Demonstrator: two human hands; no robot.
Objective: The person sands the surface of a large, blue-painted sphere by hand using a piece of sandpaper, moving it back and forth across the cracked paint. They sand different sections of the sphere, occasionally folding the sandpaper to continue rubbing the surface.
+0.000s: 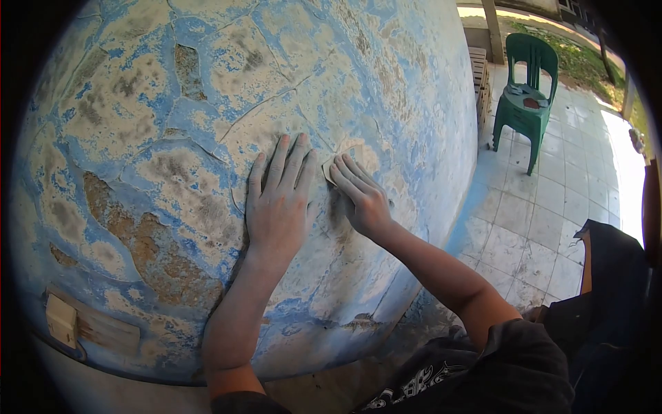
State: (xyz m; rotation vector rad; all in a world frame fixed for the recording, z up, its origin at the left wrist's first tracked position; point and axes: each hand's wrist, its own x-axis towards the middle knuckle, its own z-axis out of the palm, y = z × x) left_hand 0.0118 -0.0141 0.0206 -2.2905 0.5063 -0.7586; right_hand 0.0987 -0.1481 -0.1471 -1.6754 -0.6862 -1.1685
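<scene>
A wall (255,62) with peeling blue and pale paint fills the left and middle of the head view, with brown patches where the surface has broken away. My left hand (279,200) lies flat against it, fingers spread and pointing up, holding nothing. Just to the right, my right hand (362,196) presses a small pale sheet (329,171) to the wall; its fingers lie over the sheet, whose left edge shows beside them. Grey-white dust coats both hands and forearms.
A green plastic chair (531,96) with small items on its seat stands on the tiled floor (517,207) at the right. Behind it are slatted crates (480,79). A socket box (62,321) with a cable is at the wall's lower left.
</scene>
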